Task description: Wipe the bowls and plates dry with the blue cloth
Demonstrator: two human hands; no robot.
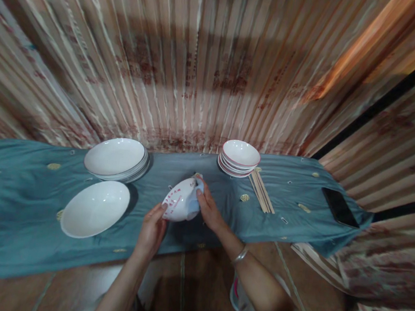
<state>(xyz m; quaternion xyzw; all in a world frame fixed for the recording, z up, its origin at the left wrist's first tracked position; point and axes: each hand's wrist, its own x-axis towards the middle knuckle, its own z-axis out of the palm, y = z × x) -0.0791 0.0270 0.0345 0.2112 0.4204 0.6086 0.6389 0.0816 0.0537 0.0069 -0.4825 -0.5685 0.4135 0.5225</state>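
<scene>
A white bowl [176,203] with red markings on its outside is held tilted over the front middle of the table. My left hand [152,229] grips its left rim, fingers closed on the edge. On the bowl's right side, my right hand [209,206] presses a light blue cloth [193,203] against the surface, fingers closed round the cloth. Part of the bowl is hidden behind the cloth and fingers. Left of my hands lies a large white bowl [94,210]. Behind that one stands a stack of white plates [115,157].
Red-rimmed small bowls [240,154] are stacked at the back, right of centre, beside several wooden chopsticks [262,191]. A black phone [340,207] lies near the right end. A teal patterned cloth [20,189] covers the table; a pleated curtain [188,58] hangs behind it.
</scene>
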